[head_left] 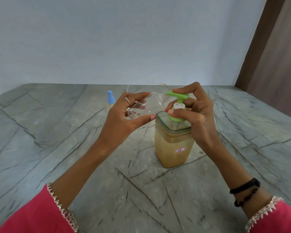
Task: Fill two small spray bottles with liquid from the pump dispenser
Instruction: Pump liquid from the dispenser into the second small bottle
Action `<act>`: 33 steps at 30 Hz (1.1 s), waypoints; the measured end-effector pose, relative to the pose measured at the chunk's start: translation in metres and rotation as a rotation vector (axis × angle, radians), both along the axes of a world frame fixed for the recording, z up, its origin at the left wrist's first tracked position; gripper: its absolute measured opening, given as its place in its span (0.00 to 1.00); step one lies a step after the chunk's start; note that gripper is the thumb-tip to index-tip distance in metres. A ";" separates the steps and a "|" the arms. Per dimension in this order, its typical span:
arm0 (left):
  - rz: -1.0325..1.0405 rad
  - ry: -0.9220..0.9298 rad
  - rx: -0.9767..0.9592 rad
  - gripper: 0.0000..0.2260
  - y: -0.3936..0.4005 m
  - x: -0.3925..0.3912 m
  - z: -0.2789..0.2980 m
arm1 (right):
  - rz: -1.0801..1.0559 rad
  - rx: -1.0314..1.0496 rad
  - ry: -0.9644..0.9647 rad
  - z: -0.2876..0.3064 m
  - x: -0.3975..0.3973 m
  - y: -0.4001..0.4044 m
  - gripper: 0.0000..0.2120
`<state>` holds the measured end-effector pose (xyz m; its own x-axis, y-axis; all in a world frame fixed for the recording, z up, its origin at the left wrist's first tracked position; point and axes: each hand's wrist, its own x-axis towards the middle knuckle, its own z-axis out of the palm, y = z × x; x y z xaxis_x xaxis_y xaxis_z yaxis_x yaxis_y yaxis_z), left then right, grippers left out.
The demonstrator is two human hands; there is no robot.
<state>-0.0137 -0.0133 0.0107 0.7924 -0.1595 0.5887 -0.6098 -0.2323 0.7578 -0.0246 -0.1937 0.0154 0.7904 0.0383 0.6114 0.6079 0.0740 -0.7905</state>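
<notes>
A square clear pump dispenser [173, 148] full of tan liquid stands mid-table, with a green pump head [177, 95]. My left hand [124, 118] grips a small clear uncapped spray bottle [146, 105], tilted on its side with its threaded neck right at the pump spout. My right hand [196, 111] is curled round the pump: fingers on top of the green head, thumb on the green collar. A second small spray bottle [110, 101] with a blue cap stands upright behind my left hand, partly hidden, with pale liquid in it.
The grey marble table [57, 148] runs back to a pale blue wall [107, 39]. A brown wooden panel [272, 56] stands at the far right.
</notes>
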 end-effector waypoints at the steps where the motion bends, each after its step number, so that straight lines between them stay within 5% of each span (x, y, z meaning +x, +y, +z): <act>1: 0.003 -0.003 0.004 0.21 0.000 0.001 0.000 | -0.002 0.003 0.002 0.001 0.001 0.000 0.14; 8: 0.013 -0.035 0.032 0.21 0.002 0.000 0.002 | -0.016 -0.011 -0.007 0.004 0.002 0.000 0.11; 14: -0.001 -0.001 -0.005 0.21 0.000 -0.003 0.005 | 0.001 -0.089 -0.019 -0.003 -0.001 -0.003 0.21; 22: -0.008 0.006 -0.022 0.21 0.001 -0.002 0.004 | -0.080 -0.327 0.197 0.010 -0.014 -0.012 0.16; 29: 0.016 0.002 -0.002 0.20 0.001 -0.004 0.005 | -0.205 -0.262 0.564 0.025 -0.026 0.000 0.37; 33: 0.022 -0.014 0.007 0.20 0.001 -0.006 0.006 | -0.223 -0.229 0.599 0.035 -0.028 0.013 0.27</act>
